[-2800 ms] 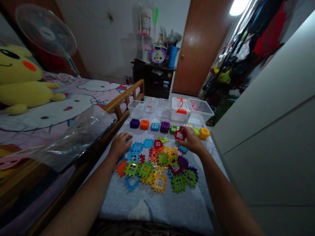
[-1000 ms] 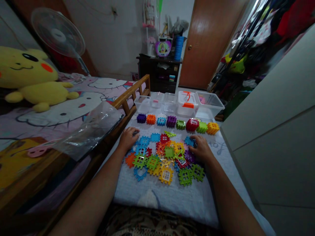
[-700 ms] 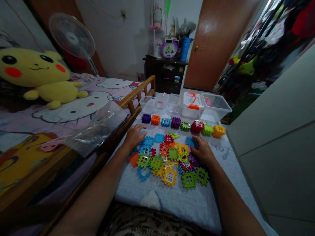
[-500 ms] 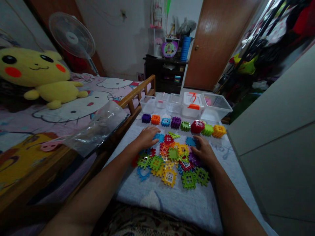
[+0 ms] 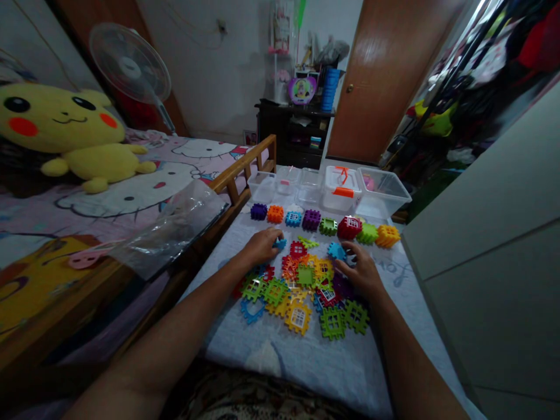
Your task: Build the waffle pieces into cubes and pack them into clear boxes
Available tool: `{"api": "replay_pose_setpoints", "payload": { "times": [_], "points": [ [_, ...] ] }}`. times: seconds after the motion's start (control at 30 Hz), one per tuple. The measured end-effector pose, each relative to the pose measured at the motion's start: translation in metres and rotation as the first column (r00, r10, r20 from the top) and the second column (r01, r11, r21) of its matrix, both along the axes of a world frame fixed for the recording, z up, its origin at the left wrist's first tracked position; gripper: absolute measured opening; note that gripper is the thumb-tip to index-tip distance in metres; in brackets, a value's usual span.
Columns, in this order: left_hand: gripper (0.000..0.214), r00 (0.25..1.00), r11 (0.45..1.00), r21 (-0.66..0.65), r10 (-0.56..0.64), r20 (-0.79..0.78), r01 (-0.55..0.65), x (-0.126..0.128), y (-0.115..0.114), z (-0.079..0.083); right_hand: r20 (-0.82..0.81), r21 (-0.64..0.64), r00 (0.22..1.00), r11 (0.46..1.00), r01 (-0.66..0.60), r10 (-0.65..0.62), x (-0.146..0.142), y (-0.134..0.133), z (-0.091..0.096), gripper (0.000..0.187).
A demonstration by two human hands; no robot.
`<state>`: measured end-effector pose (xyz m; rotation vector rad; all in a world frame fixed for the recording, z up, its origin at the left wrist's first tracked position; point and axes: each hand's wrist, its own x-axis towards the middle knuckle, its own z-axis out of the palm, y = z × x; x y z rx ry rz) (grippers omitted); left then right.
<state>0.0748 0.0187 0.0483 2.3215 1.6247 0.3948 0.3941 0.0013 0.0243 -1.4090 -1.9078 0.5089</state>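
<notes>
My left hand (image 5: 262, 246) is closed on a blue interlocking block piece (image 5: 280, 244) at the left of the pile, its fingers hiding part of it. My right hand (image 5: 362, 269) pinches another blue interlocking block piece (image 5: 336, 251) by its right side, between thumb and fingers. Between the hands lies a loose pile of flat notched pieces, among them a red one (image 5: 298, 249), a green one (image 5: 305, 275) and a yellow one with a white window (image 5: 298, 317). Beside my right palm lies a purple piece (image 5: 343, 287), partly covered.
Behind the pile runs a row of stacked or cube-shaped blocks, from dark purple (image 5: 258, 211) to yellow (image 5: 388, 235). Clear plastic boxes (image 5: 385, 189) and a lidded box with orange latches (image 5: 341, 189) stand at the far edge. A wooden bed rail (image 5: 245, 166) borders the left.
My left fingers have curled around a blue piece and drawn it slightly left. My right thumb and fingers have closed on the other blue piece, which now looks slightly tilted.
</notes>
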Motion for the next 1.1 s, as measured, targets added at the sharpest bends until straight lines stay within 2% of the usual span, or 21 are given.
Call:
{"api": "replay_pose_setpoints", "payload": {
  "times": [0.07,0.2,0.3,0.4,0.6,0.8,0.97,1.1],
  "points": [
    [0.016,0.998,0.999,0.040,-0.002,0.063,-0.001,-0.002,-0.002,-0.001,-0.027,-0.005,0.998,0.999,-0.051,0.050,-0.010,-0.003,0.008,0.043],
    [0.016,0.966,0.991,0.108,0.049,0.254,-0.079,-0.004,-0.008,0.002,-0.076,-0.046,0.981,0.982,-0.183,0.179,-0.031,-0.007,0.013,0.043],
    [0.012,0.897,0.994,0.012,0.096,0.431,-0.112,-0.001,-0.014,0.006,-0.131,-0.066,0.963,0.967,-0.247,0.237,-0.038,-0.008,0.011,0.048],
    [0.019,0.856,0.993,-0.095,0.113,0.504,-0.075,0.003,-0.020,0.010,-0.155,-0.051,0.967,0.975,-0.214,0.204,-0.033,-0.008,0.008,0.042],
    [0.050,0.888,0.978,-0.187,0.006,0.459,0.090,0.016,-0.021,0.020,-0.121,-0.114,0.986,0.986,-0.124,0.110,-0.016,-0.005,-0.001,0.030],
    [0.038,0.877,0.959,-0.245,-0.009,0.480,0.144,0.031,-0.011,0.022,-0.042,-0.137,0.989,0.980,-0.144,0.139,-0.015,-0.004,-0.004,0.030],
    [0.059,0.922,0.968,-0.175,-0.106,0.371,0.182,0.044,-0.005,0.023,-0.049,-0.147,0.989,0.978,-0.148,0.142,-0.015,-0.003,-0.006,0.028],
    [0.059,0.956,0.968,-0.074,-0.223,0.191,0.240,0.056,0.003,0.032,-0.082,-0.133,0.992,0.985,-0.109,0.099,-0.013,-0.002,-0.008,0.025]
  ]
}}
